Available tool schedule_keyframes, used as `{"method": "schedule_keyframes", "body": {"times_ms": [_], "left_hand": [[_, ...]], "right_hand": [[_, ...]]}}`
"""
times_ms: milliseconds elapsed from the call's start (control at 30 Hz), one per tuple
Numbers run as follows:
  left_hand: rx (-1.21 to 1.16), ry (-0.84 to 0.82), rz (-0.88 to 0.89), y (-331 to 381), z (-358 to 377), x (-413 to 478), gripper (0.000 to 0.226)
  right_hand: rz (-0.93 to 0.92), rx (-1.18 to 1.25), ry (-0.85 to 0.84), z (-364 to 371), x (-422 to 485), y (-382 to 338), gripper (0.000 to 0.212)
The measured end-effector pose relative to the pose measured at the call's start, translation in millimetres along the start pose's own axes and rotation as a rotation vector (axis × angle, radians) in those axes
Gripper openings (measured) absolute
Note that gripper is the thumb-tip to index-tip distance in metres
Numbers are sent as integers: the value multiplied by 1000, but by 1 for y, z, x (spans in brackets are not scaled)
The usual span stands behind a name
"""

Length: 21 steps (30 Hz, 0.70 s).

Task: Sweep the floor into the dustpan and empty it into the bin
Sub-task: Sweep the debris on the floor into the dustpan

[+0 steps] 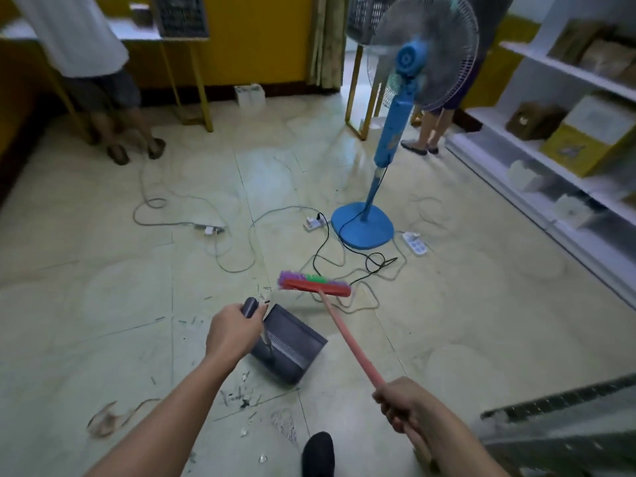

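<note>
Below the left grip (234, 333) — its fingers curled round the top of the dark handle — the grey dustpan (292, 349) sits tilted on the tiled floor (103, 304). Off to its right, the right grip (407, 404) is wrapped round the pink stick of the broom (316, 288), whose red head lies just beyond the pan, near loose cables (364, 263). Dark scraps (241, 399) lie between both grips — a blue fan (364, 225) stands further off.
</note>
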<state>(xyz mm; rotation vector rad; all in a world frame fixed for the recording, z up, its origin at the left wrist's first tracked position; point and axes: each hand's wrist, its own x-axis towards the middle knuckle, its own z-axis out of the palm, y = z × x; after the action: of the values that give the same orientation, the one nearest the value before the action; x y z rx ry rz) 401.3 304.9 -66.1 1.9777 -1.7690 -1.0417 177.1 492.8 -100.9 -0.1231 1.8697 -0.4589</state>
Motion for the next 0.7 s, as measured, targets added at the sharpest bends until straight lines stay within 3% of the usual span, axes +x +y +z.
{"method": "schedule_keyframes", "body": {"times_ms": [333, 700], "left_hand": [[-25, 91, -133, 36, 25, 27, 38], [-85, 261, -390, 79, 64, 15, 35]], "right_hand": [[-52, -84, -46, -72, 70, -96, 16], [-174, -335, -179, -66, 181, -236, 21]]}}
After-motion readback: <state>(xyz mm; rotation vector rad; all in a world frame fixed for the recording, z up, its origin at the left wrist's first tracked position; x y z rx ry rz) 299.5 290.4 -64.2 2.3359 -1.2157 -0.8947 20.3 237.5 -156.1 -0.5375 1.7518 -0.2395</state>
